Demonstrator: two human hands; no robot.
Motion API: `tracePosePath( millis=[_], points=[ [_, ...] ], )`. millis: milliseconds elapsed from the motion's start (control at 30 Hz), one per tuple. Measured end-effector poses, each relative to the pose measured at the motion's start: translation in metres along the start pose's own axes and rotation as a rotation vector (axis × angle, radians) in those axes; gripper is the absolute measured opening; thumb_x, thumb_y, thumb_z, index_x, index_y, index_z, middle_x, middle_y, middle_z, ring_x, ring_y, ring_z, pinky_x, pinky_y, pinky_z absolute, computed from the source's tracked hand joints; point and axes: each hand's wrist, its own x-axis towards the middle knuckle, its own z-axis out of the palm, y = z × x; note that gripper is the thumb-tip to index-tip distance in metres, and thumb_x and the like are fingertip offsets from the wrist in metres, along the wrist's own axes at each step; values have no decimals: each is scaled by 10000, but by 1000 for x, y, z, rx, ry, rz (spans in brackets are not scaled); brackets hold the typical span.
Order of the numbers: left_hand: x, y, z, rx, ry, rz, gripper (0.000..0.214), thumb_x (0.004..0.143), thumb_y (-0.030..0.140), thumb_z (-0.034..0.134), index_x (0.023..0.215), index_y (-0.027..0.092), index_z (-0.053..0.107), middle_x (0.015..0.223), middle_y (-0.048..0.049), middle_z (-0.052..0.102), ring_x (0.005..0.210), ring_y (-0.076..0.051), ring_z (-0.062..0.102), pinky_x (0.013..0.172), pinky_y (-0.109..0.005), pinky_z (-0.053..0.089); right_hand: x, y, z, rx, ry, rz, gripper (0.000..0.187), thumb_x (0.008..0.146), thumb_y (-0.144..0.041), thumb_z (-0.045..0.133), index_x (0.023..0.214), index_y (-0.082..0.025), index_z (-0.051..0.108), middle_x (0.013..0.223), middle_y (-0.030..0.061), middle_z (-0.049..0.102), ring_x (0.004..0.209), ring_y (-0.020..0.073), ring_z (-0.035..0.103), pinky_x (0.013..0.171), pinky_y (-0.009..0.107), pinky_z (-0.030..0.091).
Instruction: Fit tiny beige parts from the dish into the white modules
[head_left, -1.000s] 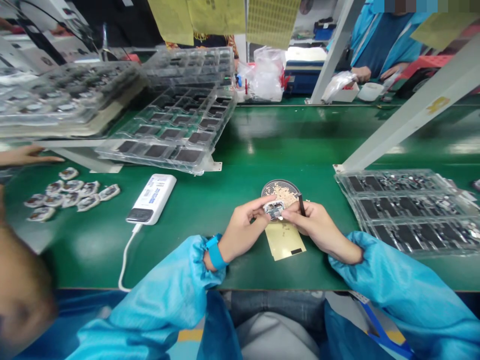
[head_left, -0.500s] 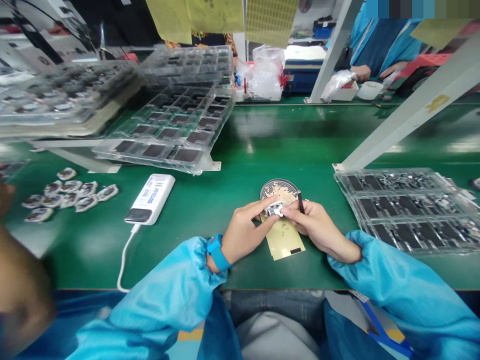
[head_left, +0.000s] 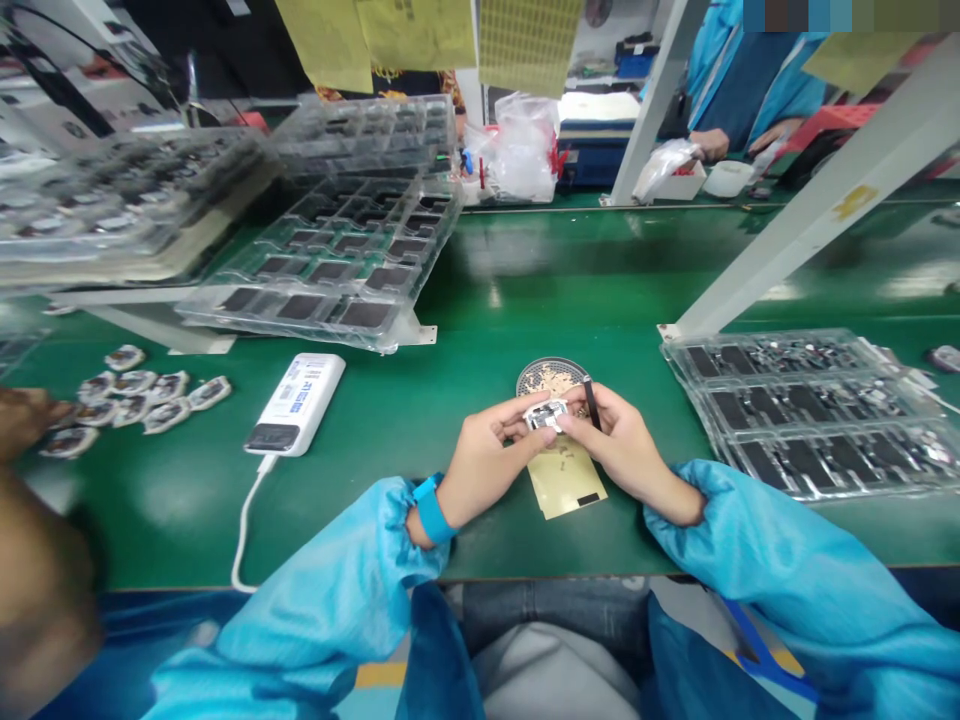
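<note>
Between my hands is a small white housing (head_left: 546,416) with electronic parts inside. The fingers and thumb of my left hand (head_left: 487,448) grip it from the left. My right hand (head_left: 616,440) pinches at its right edge and also keeps a slim black tool (head_left: 592,403), possibly tweezers, between the fingers, its tip pointing up and away. Just behind the hands lies a round dark dish (head_left: 534,374) with many tiny tan pieces. A yellowish sheet (head_left: 564,490) with a few small bits on it lies under the hands.
A white power bank (head_left: 296,400) with a cable lies left. Beyond it are several white housings (head_left: 166,413), with another person's hand (head_left: 30,420) at them. Clear trays stand on a raised shelf (head_left: 330,270) and at right (head_left: 795,410). A slanted post (head_left: 795,220) rises at right.
The other person's hand at the left has reached the group of housings. My hands still hold the housing, while the black tool leans slightly more to the left. The whole view has shifted slightly.
</note>
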Motion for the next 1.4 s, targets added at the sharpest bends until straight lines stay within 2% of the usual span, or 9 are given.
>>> tracePosePath(
  millis=[133, 333, 567, 667, 767, 900, 1000, 1100, 1400],
  points=[
    [-1, 2, -1, 38, -5, 25, 489, 817, 345, 791, 1269, 177, 706, 1112, -93, 763, 876, -200, 725, 861, -346, 595, 0, 1, -1, 33, -35, 4, 391, 788, -515, 781, 972, -203, 634, 911, 47, 681, 848, 182, 640, 780, 309, 537],
    [-2, 0, 1, -4, 2, 13, 506, 777, 296, 825, 1244, 142, 709, 1135, -118, 755, 953, -230, 725, 884, -354, 597, -3, 3, 3, 28, 1, -17, 347, 785, -452, 797, 968, -204, 637, 909, 42, 680, 851, 178, 645, 801, 308, 540],
    [-1, -2, 4, -104, -11, 22, 444, 817, 277, 789, 1235, 146, 710, 1167, -123, 740, 967, -231, 728, 900, -373, 615, -4, 5, 5, 5, 25, 15, 363, 788, -464, 784, 1001, -199, 657, 947, 61, 705, 839, 191, 663, 782, 325, 556],
    [0, -1, 6, -126, 3, 43, 388, 809, 262, 790, 1178, 156, 736, 1185, -115, 719, 962, -218, 725, 875, -356, 628, -5, 6, 6, 17, 57, 27, 363, 770, -455, 806, 987, -199, 666, 919, 53, 697, 776, 179, 652, 730, 318, 559],
    [1, -1, 7, -128, 4, 107, 316, 794, 256, 795, 1097, 172, 766, 1206, -102, 670, 998, -215, 710, 862, -333, 629, -6, 5, 9, 90, 20, 57, 415, 742, -455, 831, 1042, -215, 673, 943, 46, 703, 808, 188, 668, 744, 327, 579],
    [-1, -7, 9, -26, -4, 179, 304, 831, 244, 752, 1128, 177, 748, 1175, -103, 640, 1028, -209, 690, 884, -322, 606, -5, 2, 9, 40, -36, 72, 349, 742, -485, 822, 905, -200, 706, 856, 44, 709, 768, 193, 664, 712, 328, 570],
    [-2, -12, 8, 177, 26, 209, 369, 886, 243, 693, 1252, 203, 691, 1196, -99, 660, 1024, -197, 680, 903, -324, 580, -3, 3, 6, -100, 23, 14, 332, 754, -500, 802, 787, -186, 699, 771, 40, 685, 733, 182, 619, 684, 308, 519],
    [-1, -14, 9, 316, 27, 238, 305, 931, 246, 637, 1225, 217, 713, 1163, -81, 700, 1012, -193, 673, 893, -314, 558, -2, 4, 3, -138, 51, 5, 359, 746, -524, 797, 771, -181, 689, 725, 35, 660, 683, 169, 570, 640, 294, 472],
    [-5, -9, 16, 367, 142, 285, 249, 917, 267, 650, 1132, 202, 759, 986, -63, 717, 886, -185, 650, 777, -281, 522, 3, 1, 6, -152, 34, -43, 348, 769, -513, 773, 754, -179, 677, 676, 14, 618, 616, 138, 498, 577, 265, 411]
  ],
)
